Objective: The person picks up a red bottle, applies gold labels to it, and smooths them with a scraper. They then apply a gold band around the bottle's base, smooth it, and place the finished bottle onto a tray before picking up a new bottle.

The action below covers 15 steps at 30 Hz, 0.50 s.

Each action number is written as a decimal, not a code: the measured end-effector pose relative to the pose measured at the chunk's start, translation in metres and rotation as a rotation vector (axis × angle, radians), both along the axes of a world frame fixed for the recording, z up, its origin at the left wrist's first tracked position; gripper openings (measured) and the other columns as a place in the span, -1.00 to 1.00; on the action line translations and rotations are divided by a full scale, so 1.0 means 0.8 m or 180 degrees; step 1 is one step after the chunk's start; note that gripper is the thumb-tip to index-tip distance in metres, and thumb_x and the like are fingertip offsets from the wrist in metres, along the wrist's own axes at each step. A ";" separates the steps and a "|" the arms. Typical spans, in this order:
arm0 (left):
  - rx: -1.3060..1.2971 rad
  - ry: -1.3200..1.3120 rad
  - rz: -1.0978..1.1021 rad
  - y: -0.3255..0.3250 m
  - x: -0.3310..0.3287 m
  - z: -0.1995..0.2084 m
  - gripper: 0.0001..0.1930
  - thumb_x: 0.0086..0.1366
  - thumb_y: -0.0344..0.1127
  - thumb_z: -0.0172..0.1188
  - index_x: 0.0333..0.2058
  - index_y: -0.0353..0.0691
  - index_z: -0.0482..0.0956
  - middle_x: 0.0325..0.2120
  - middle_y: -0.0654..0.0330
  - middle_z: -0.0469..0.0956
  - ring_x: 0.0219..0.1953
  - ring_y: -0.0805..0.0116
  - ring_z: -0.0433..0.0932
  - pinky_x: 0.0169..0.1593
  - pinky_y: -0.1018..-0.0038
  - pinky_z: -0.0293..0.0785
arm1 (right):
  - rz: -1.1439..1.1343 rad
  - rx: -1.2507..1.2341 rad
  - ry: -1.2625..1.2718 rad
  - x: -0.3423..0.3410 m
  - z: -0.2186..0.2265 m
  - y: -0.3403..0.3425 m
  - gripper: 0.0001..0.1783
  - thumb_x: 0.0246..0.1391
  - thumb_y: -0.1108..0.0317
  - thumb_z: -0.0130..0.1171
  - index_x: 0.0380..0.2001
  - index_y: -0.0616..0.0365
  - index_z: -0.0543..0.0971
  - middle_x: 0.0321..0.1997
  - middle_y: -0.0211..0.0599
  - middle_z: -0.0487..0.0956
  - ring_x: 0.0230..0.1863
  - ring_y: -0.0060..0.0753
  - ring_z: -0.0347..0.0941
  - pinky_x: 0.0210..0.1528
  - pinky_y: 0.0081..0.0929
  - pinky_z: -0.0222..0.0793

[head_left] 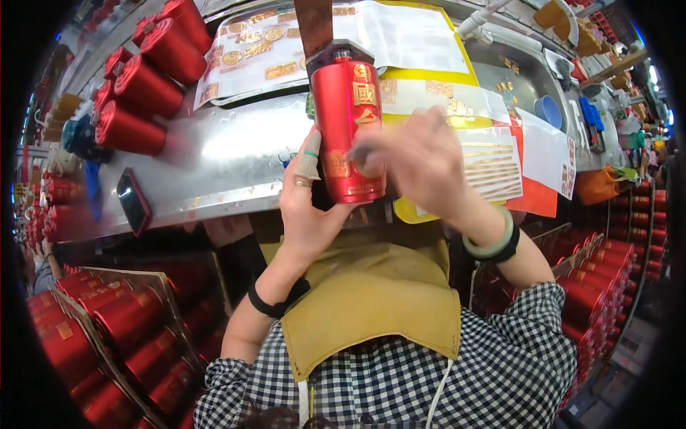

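Observation:
A glossy red bottle with gold raised characters lies lengthwise in front of me, its neck against a dark angular holder. My left hand is wrapped around its lower left side, thumb under the base. A pale finger cot with a green band covers one finger. My right hand is at the bottle's lower right, over a gold label. Its fingers are curled and smeared by motion. A small dark piece shows at their tips; I cannot make out what it is.
Several red bottles lie at the left of the metal bench, near a phone. Sheets of gold stickers lie behind; a sheet with gold strips is at right. Racks of red bottles flank me.

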State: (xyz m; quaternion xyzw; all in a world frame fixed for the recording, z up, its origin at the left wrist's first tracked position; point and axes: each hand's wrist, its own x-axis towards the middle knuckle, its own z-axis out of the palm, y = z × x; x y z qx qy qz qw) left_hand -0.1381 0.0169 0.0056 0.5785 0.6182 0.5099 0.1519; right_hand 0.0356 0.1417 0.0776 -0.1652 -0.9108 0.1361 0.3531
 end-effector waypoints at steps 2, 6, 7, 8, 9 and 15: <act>-0.0098 -0.0073 -0.0011 0.003 -0.001 0.003 0.02 -0.05 -0.44 0.59 0.40 -0.40 0.25 0.32 -0.13 0.40 0.29 -0.04 0.46 0.31 0.18 0.41 | -0.0608 0.0751 0.0389 -0.001 -0.006 0.038 -0.69 -0.07 0.53 0.39 -0.19 -0.01 0.73 -0.27 -0.44 0.71 -0.33 -0.32 0.46 -0.12 -0.36 0.25; 0.0260 0.1247 0.0164 0.003 0.004 0.029 -0.11 -0.17 -0.36 0.64 0.26 -0.07 0.55 0.36 -0.08 0.32 0.25 -0.14 0.42 0.23 0.12 0.44 | -0.0437 0.0912 0.0373 0.004 -0.003 0.023 -0.69 -0.12 0.55 0.36 -0.23 0.02 0.72 -0.26 -0.45 0.71 -0.32 -0.32 0.48 -0.11 -0.38 0.27; 0.0221 0.1396 0.0046 0.005 0.010 0.031 -0.15 -0.22 -0.38 0.63 0.20 0.04 0.63 0.37 -0.04 0.29 0.22 -0.16 0.41 0.20 0.09 0.46 | -0.0511 0.0771 0.0495 0.003 -0.001 0.022 -0.68 -0.18 0.54 0.33 -0.26 -0.01 0.72 -0.27 -0.49 0.71 -0.32 -0.38 0.49 -0.11 -0.41 0.27; 0.0214 0.1393 0.0062 0.006 0.010 0.029 -0.15 -0.22 -0.38 0.63 0.20 0.04 0.63 0.37 -0.04 0.29 0.22 -0.16 0.41 0.20 0.09 0.46 | -0.0494 0.0767 0.0492 0.004 -0.002 0.025 -0.68 -0.18 0.54 0.33 -0.26 -0.01 0.72 -0.27 -0.49 0.71 -0.32 -0.38 0.49 -0.11 -0.41 0.27; 0.0300 0.1329 0.0108 0.008 0.009 0.024 -0.12 -0.23 -0.41 0.63 0.21 0.04 0.62 0.36 -0.05 0.31 0.21 -0.13 0.43 0.19 0.11 0.47 | -0.0709 0.0704 0.0632 0.005 -0.003 0.031 -0.67 -0.18 0.55 0.33 -0.26 -0.01 0.73 -0.25 -0.48 0.72 -0.30 -0.38 0.50 -0.11 -0.39 0.28; 0.0292 0.0118 0.0195 0.009 0.008 0.000 -0.07 -0.20 -0.62 0.53 0.29 -0.21 0.50 0.32 -0.11 0.40 0.22 -0.07 0.52 0.20 0.21 0.54 | -0.0445 0.0682 0.0337 0.017 -0.005 0.011 -0.64 -0.17 0.48 0.34 -0.20 -0.03 0.75 -0.18 -0.48 0.73 -0.27 -0.38 0.51 -0.05 -0.41 0.27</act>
